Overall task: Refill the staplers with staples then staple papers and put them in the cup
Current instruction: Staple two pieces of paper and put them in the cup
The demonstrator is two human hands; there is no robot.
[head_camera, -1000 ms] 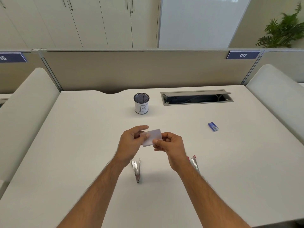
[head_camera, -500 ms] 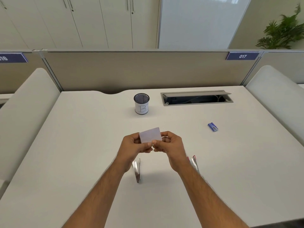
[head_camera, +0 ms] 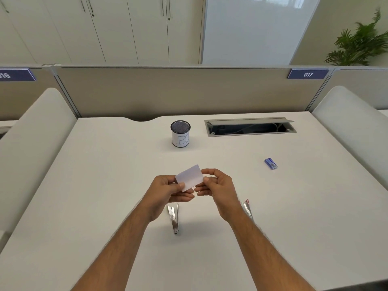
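Note:
A small white paper slip (head_camera: pixel 190 177) is held above the desk between both hands. My left hand (head_camera: pixel 168 191) pinches its left edge and my right hand (head_camera: pixel 218 189) pinches its right edge. A metal stapler (head_camera: pixel 173 217) lies on the white desk (head_camera: pixel 94 196) just below my left hand, its jaws apart. A second stapler (head_camera: pixel 247 208) with a red part lies behind my right wrist, mostly hidden. A black mesh cup (head_camera: pixel 180 133) with a white label marked "B" stands at the back centre. A small blue staple box (head_camera: pixel 270 163) lies to the right.
An open cable hatch (head_camera: pixel 249 127) is set into the desk at the back right. Beige partition panels (head_camera: pixel 168 91) close off the back and padded dividers flank both sides. A plant (head_camera: pixel 361 43) stands far right.
The paper slip has been raised slightly and turned flatter toward the camera. Both hands have shifted their grip on its edges and stay close together.

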